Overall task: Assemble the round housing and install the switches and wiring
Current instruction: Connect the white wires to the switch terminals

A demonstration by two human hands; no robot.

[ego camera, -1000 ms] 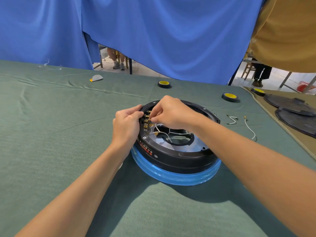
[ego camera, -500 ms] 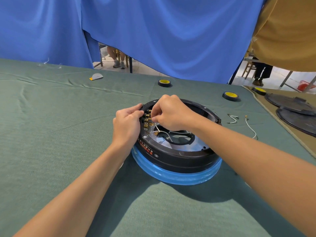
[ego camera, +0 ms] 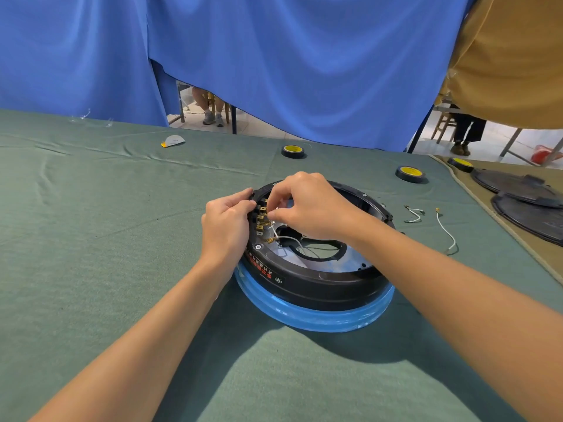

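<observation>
A round black housing [ego camera: 316, 284] with a blue film-wrapped base [ego camera: 307, 318] stands on the green cloth in the middle of the table. Along its left inner wall runs a row of switches with brass terminals [ego camera: 261, 221]. My left hand [ego camera: 227, 228] grips the housing's left rim at the switches. My right hand [ego camera: 310, 205] reaches in from the right and pinches a white wire [ego camera: 275, 231] at the terminals. More white wires [ego camera: 307, 248] curl over the opening in the housing's floor.
Two loose white wires [ego camera: 415, 215] [ego camera: 447, 233] lie right of the housing. Black tape rolls with yellow cores sit behind it [ego camera: 293, 151] [ego camera: 411, 174] [ego camera: 460, 164]. Dark round covers [ego camera: 518, 185] rest on the tan mat at right. A small white scrap [ego camera: 173, 140] lies far left.
My right hand has shifted slightly up and back along the row of terminals, still pinching the wire. My left hand stays on the rim.
</observation>
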